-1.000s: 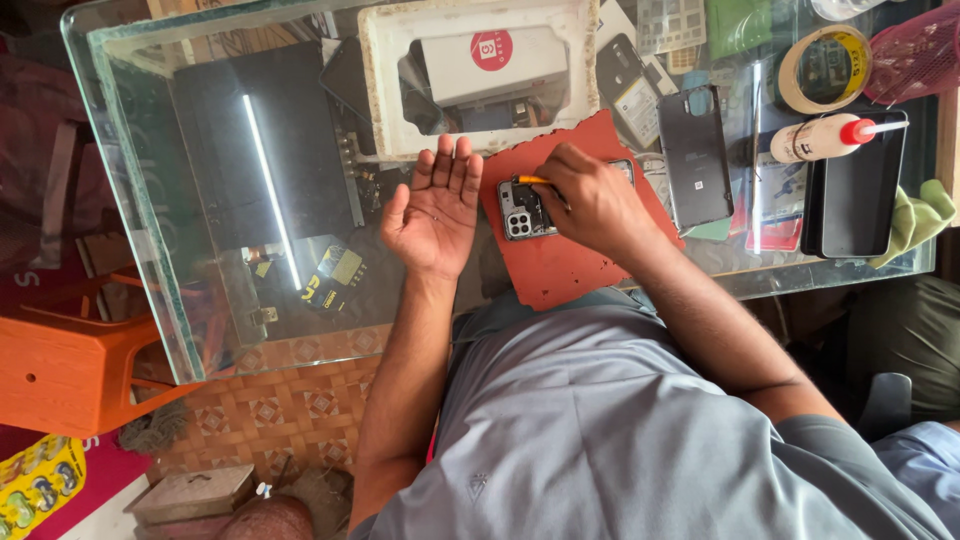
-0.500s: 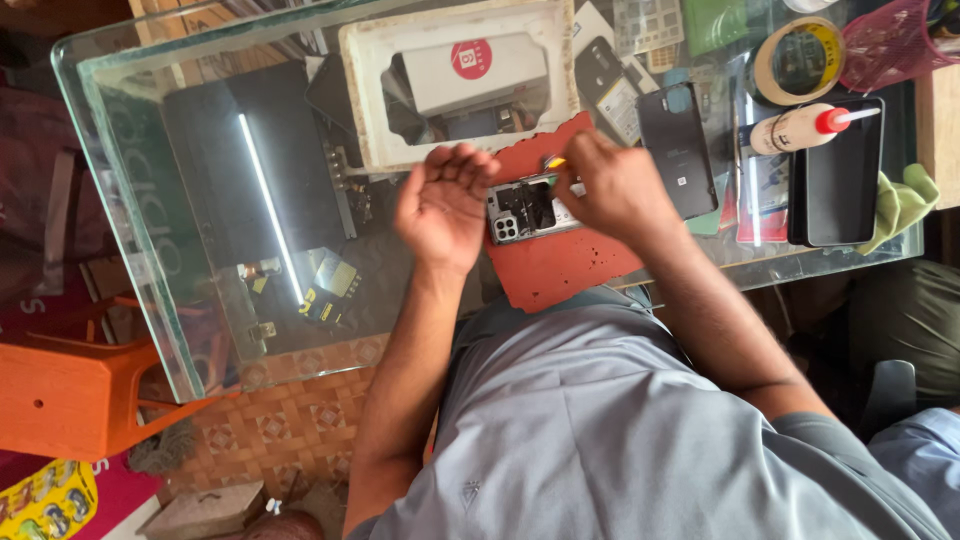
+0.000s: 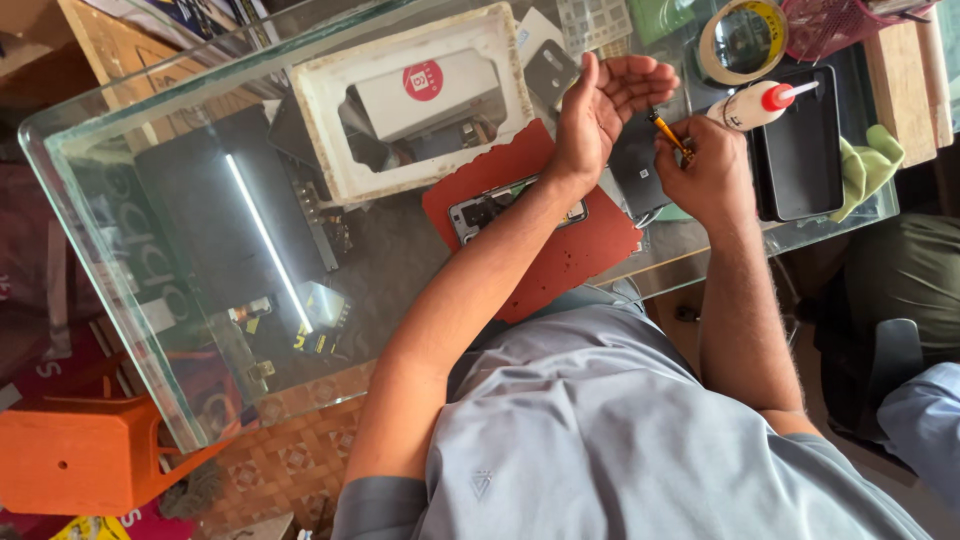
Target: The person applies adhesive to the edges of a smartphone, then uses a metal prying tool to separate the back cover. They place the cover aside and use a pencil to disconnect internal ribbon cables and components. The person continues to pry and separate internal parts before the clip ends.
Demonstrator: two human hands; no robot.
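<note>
A white tray (image 3: 330, 150) holding a white box with a red round label (image 3: 425, 90) rests on the glass table (image 3: 120, 260). Tape roll (image 3: 742, 38), glue bottle (image 3: 752, 105), black tray (image 3: 805, 150) and green cloth (image 3: 865, 165) lie at the far end; an orange stool (image 3: 70, 455) stands beneath

I see a red mat (image 3: 560, 250) on the clear, green-edged glass worktop (image 3: 120, 300). My right hand (image 3: 705, 170) grips a yellow-and-black tool (image 3: 668, 133). Close by are a white bottle (image 3: 745, 107) with a red cap, a black tray (image 3: 800, 150), a green cloth (image 3: 865, 165) and a yellowish tape roll (image 3: 742, 40). My shirt (image 3: 620, 440) is grey-blue, the stool (image 3: 80, 455) orange.
</note>
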